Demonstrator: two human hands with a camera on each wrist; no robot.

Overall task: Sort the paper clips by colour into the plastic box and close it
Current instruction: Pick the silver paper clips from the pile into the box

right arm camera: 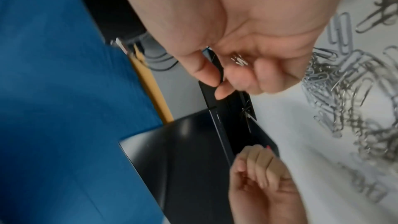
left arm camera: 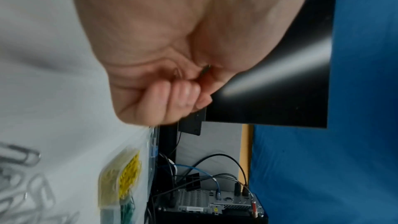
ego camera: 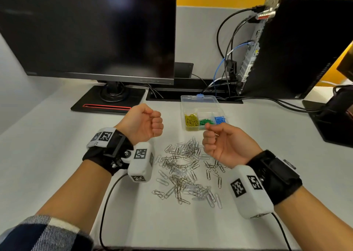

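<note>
The clear plastic box (ego camera: 183, 107) stands open behind the hands, lid tipped back, with yellow clips (ego camera: 191, 122), green clips (ego camera: 206, 121) and blue clips (ego camera: 220, 120) in separate compartments. Silver paper clips (ego camera: 186, 171) lie scattered on the white table between my wrists. My right hand (ego camera: 212, 136) hovers just in front of the box, fingers curled round a few silver clips (right arm camera: 239, 61). My left hand (ego camera: 152, 123) is raised left of the box in a tight fist; a small dark wire end (left arm camera: 205, 70) pokes out of it. The yellow clips (left arm camera: 130, 173) show blurred below the fist.
A dark monitor (ego camera: 91, 31) on a black stand base (ego camera: 108, 102) fills the back left. A black computer tower (ego camera: 296, 46) with several cables (ego camera: 225, 60) stands at the back right. Another black object (ego camera: 336, 117) sits at the right edge.
</note>
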